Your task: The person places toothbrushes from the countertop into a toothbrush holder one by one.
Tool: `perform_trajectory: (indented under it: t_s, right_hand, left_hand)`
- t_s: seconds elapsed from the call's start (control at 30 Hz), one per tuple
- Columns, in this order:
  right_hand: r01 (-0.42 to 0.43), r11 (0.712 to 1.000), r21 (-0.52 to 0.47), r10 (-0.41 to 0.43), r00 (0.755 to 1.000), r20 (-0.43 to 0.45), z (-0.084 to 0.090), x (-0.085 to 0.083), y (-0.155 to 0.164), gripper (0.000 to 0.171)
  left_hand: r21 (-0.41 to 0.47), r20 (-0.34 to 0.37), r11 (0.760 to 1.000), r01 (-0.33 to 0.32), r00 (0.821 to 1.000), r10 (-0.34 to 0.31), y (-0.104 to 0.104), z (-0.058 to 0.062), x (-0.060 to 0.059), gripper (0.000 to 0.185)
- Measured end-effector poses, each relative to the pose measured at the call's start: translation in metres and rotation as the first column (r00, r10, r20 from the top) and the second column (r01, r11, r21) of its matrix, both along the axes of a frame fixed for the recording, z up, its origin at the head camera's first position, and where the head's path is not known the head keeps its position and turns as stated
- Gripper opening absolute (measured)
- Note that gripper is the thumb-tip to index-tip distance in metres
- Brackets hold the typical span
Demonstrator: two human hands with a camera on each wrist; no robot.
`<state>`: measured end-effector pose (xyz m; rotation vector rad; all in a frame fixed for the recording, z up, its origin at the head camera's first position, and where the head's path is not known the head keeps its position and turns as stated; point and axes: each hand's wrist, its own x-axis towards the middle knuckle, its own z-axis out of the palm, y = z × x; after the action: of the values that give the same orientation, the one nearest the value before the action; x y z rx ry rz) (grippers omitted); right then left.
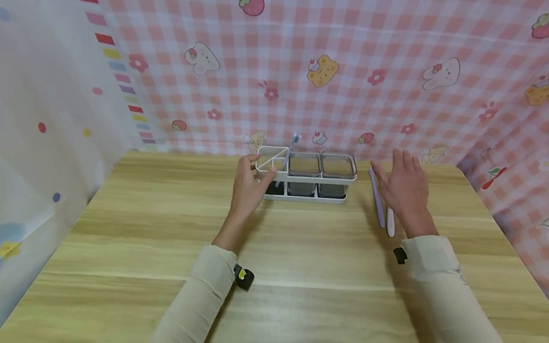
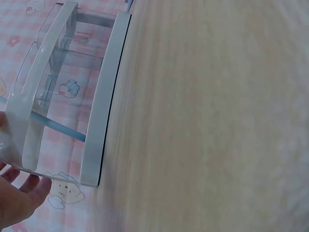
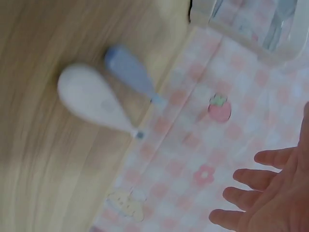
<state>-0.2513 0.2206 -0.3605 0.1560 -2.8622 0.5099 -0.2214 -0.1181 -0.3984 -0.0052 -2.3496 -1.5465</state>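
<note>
A white toothbrush holder (image 1: pixel 310 178) with a black underside stands near the back of the table. My left hand (image 1: pixel 248 188) grips its left end, thumb in front and fingers at the far side; the left wrist view shows those fingers (image 2: pixel 36 189) at the holder's end. A light blue toothbrush (image 1: pixel 286 159) leans upright in a left compartment, and two clear cups (image 1: pixel 304 165) sit in the right slots. To the right, my right hand (image 1: pixel 405 186) hovers with fingers extended, holding nothing. Beneath and beside it lie a purple toothbrush (image 1: pixel 377 205) and a white toothbrush (image 1: pixel 391 222), its far part hidden by the hand.
The wooden table (image 1: pixel 300 286) stretches in front of the holder. A pink checked cloth (image 1: pixel 343 105) hangs right behind the table's back edge, and a white dotted cloth (image 1: pixel 55 143) hangs at the left.
</note>
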Motion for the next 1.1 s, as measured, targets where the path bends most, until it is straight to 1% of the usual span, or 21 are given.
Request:
perform_trajectory:
  t_s: [0.1,0.23,0.37,0.47,0.57,0.63,0.7,0.77,0.9,1.03,1.1]
  right_hand:
    - [0.018,1.0,-0.012,-0.018,0.999,0.028,0.0,-0.002,0.009,0.084]
    - [0.039,0.999,-0.031,-0.036,0.993,0.11,-0.005,-0.004,0.018,0.085]
    - [0.049,0.998,-0.034,-0.041,0.98,0.197,-0.012,-0.005,0.024,0.088]
    - [0.037,0.999,-0.015,-0.031,0.955,0.296,-0.016,-0.006,0.028,0.089]
    - [0.009,1.0,0.005,-0.01,0.911,0.411,-0.02,-0.008,0.031,0.09]
    - [-0.01,1.0,0.012,0.004,0.891,0.454,-0.023,-0.01,0.033,0.087]
    - [-0.031,0.999,0.031,0.013,0.879,0.476,-0.026,-0.011,0.034,0.084]
    - [-0.049,0.998,0.049,0.019,0.877,0.48,-0.029,-0.012,0.035,0.078]
    - [-0.073,0.995,0.071,0.03,0.878,0.478,-0.034,-0.012,0.036,0.069]
    - [-0.1,0.993,0.067,0.057,0.882,0.468,-0.034,-0.014,0.037,0.05]
    - [-0.103,0.992,0.078,0.056,0.885,0.462,-0.033,-0.015,0.038,0.041]
  left_hand:
    - [-0.005,-0.001,1.0,-0.005,1.0,0.005,-0.001,0.001,-0.001,0.063]
    - [-0.004,-0.001,1.0,-0.012,1.0,0.012,-0.002,0.0,0.0,0.063]
    - [0.003,0.008,1.0,-0.007,1.0,0.007,-0.002,-0.001,0.001,0.064]
    - [0.009,0.009,1.0,-0.004,1.0,0.004,-0.003,-0.001,0.002,0.065]
    - [0.01,0.004,1.0,-0.008,1.0,0.008,-0.003,-0.002,0.002,0.064]
    - [0.011,0.0,1.0,-0.01,1.0,0.01,-0.003,-0.002,0.002,0.064]
    - [0.011,-0.001,1.0,-0.009,1.0,0.01,-0.003,-0.002,0.002,0.064]
    - [0.011,-0.002,1.0,-0.006,1.0,0.007,-0.003,-0.001,0.002,0.064]
    - [0.013,-0.005,1.0,-0.003,1.0,0.003,-0.002,-0.001,0.0,0.064]
    - [0.016,-0.013,1.0,0.002,1.0,-0.002,-0.001,-0.001,-0.002,0.064]
    - [0.017,-0.015,1.0,0.007,1.0,-0.007,-0.001,0.0,-0.002,0.064]
